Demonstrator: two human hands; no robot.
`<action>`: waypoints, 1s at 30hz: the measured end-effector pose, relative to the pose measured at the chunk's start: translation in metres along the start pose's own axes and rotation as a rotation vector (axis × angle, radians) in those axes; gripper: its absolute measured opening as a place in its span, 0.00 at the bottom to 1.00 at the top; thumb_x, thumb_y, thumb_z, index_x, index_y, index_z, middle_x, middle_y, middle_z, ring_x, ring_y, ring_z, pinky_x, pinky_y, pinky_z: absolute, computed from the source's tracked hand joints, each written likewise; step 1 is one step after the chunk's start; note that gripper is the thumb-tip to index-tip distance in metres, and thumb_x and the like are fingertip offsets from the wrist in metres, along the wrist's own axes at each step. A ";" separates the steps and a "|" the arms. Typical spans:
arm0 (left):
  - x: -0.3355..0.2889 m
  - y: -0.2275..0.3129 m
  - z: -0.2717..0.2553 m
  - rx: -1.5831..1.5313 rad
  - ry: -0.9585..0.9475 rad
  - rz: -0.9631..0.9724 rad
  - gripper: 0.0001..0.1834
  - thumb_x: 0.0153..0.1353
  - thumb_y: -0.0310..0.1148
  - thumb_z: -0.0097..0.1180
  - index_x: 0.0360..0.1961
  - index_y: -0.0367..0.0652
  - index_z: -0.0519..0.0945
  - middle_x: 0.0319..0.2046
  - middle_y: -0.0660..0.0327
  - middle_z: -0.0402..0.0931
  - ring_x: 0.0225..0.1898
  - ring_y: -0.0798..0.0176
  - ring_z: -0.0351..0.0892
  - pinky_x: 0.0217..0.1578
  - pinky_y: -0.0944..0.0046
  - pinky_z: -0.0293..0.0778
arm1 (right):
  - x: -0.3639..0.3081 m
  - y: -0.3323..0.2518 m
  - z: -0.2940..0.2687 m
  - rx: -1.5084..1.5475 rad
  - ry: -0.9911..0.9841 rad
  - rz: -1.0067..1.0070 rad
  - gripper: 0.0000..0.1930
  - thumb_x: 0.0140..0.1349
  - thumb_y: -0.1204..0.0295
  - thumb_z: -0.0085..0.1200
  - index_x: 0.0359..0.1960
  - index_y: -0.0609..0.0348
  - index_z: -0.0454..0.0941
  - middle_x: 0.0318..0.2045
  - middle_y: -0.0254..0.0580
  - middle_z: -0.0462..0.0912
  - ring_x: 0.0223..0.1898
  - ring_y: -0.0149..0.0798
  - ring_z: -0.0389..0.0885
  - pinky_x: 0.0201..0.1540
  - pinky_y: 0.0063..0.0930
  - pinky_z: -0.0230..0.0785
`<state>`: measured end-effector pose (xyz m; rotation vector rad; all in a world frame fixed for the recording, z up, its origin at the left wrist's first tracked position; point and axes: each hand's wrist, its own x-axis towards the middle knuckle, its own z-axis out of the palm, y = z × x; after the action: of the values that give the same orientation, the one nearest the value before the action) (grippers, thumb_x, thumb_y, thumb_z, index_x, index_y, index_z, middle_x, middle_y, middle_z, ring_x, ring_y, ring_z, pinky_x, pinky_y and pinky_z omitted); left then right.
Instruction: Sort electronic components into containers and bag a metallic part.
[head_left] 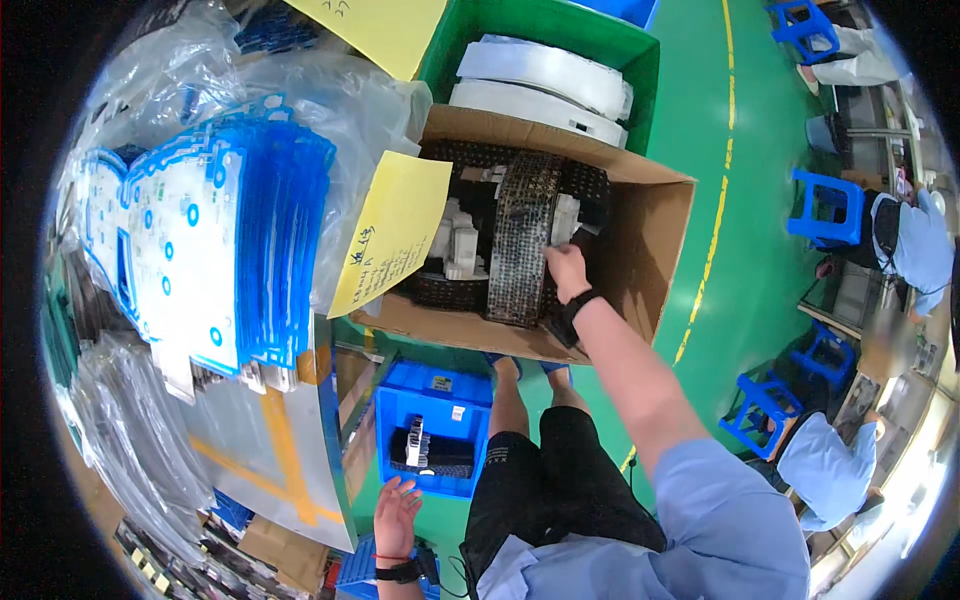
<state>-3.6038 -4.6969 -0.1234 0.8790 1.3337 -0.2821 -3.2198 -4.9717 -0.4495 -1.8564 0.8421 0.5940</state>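
My right hand (567, 272) reaches into an open cardboard box (640, 250), its fingers closed at the right edge of a dark keyboard-like panel (523, 235) with rows of small squares. That panel stands across the middle of the box. More dark panels (445, 292) and white blocky pieces (461, 245) lie around it. My left hand (397, 515) hangs low on the left with its fingers apart and nothing in them. Just above it, a blue plastic crate (434, 383) on the floor holds dark panels and a light-coloured piece.
Left of the box, a thick stack of blue-edged white sheets (190, 240) stands among clear plastic bags (350, 90). A yellow paper note (392, 230) overlaps the box's left side. Behind is a green crate (645, 90) with white curved parts. Blue stools (827, 208) and seated people line the right.
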 end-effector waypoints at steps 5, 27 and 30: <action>0.003 -0.010 -0.007 -0.010 0.002 -0.010 0.20 0.71 0.38 0.46 0.60 0.42 0.67 0.49 0.58 0.77 0.47 0.59 0.78 0.48 0.59 0.73 | 0.010 -0.029 0.027 -0.066 0.033 0.121 0.29 0.59 0.57 0.63 0.48 0.76 0.76 0.42 0.56 0.81 0.46 0.46 0.80 0.47 0.42 0.69; 0.011 -0.017 0.003 -0.028 -0.042 -0.034 0.20 0.70 0.37 0.48 0.60 0.42 0.67 0.50 0.55 0.77 0.49 0.57 0.78 0.49 0.57 0.74 | -0.057 -0.037 0.019 1.102 -0.237 0.204 0.11 0.75 0.70 0.40 0.53 0.60 0.69 0.46 0.39 0.78 0.47 0.38 0.77 0.50 0.35 0.71; 0.018 -0.011 0.003 -0.004 -0.072 -0.022 0.20 0.70 0.38 0.48 0.60 0.43 0.67 0.51 0.55 0.77 0.49 0.57 0.78 0.49 0.57 0.73 | -0.018 0.002 0.048 0.176 -0.096 -0.010 0.16 0.75 0.65 0.41 0.57 0.63 0.67 0.48 0.47 0.77 0.48 0.45 0.75 0.49 0.36 0.70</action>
<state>-3.6041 -4.7007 -0.1448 0.8438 1.2773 -0.3257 -3.2348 -4.9230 -0.4578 -1.6590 0.7959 0.5794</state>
